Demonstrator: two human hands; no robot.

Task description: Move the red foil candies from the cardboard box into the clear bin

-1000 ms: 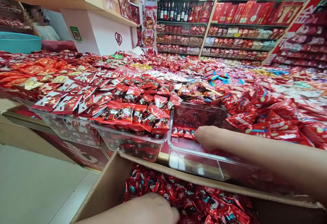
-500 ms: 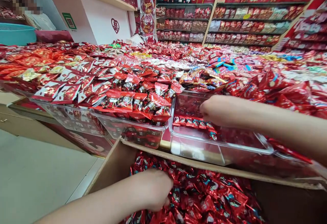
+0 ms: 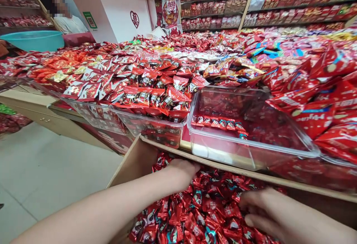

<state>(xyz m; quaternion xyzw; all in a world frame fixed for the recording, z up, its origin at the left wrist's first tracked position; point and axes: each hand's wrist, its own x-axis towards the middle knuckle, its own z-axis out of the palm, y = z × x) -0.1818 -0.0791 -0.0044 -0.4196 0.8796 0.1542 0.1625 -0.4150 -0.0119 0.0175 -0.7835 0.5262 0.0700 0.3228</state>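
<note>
Left hand (image 3: 182, 173) on red-wrapped candies (image 3: 195, 221) near far edge of cardboard box (image 3: 141, 156), fingertips hidden. Right hand (image 3: 262, 208) over same pile, toward box's right side, thumb and fingers apart (bit blurred). Beyond box's far edge, clear bin (image 3: 267, 155): short candy row (image 3: 219, 122) from left side. Fuller bin (image 3: 131, 119) just left.

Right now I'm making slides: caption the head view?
Left hand and right hand at candies in a box, near a tray.
</note>
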